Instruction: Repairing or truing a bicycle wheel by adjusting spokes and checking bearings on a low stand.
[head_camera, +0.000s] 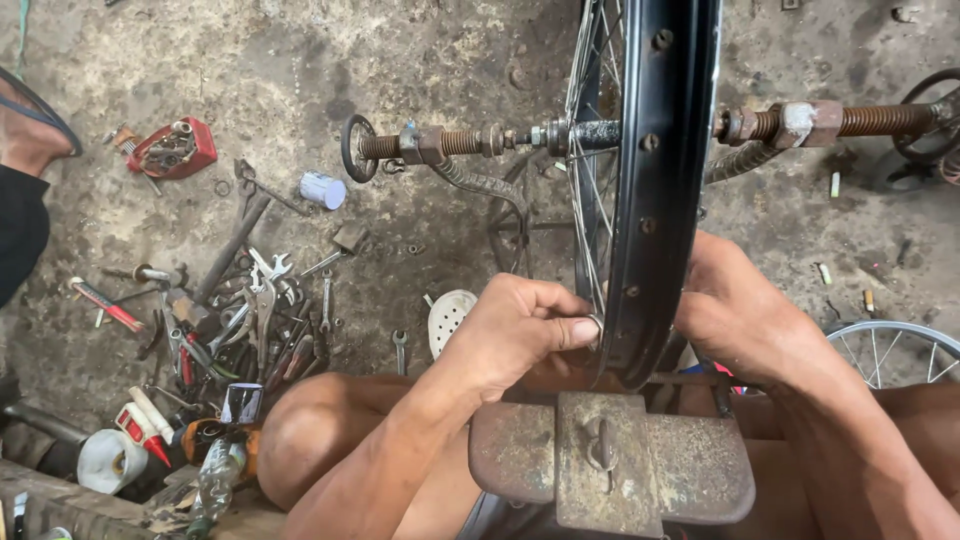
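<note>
Truing black wheel rim in rusty stand: left hand pinched shut on spoke tool, right hand curled around rim, next probably needing a small careful turn.

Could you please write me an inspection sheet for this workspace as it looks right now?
Surface: bare, stained concrete floor, dusty.
Job's things: black bicycle wheel rim with spokes, standing upright on a rusty threaded axle stand; rusty metal block below it.
Clutter: pile of spanners and pliers, red tray of small parts, small white can, glue tubes.
Grippers: left hand pinches at the rim's left side; right hand presses on its right side, fingers hidden.
Cables: nothing seen.
Surroundings: second wheel lying at the right; another person's foot at the left edge.
</note>
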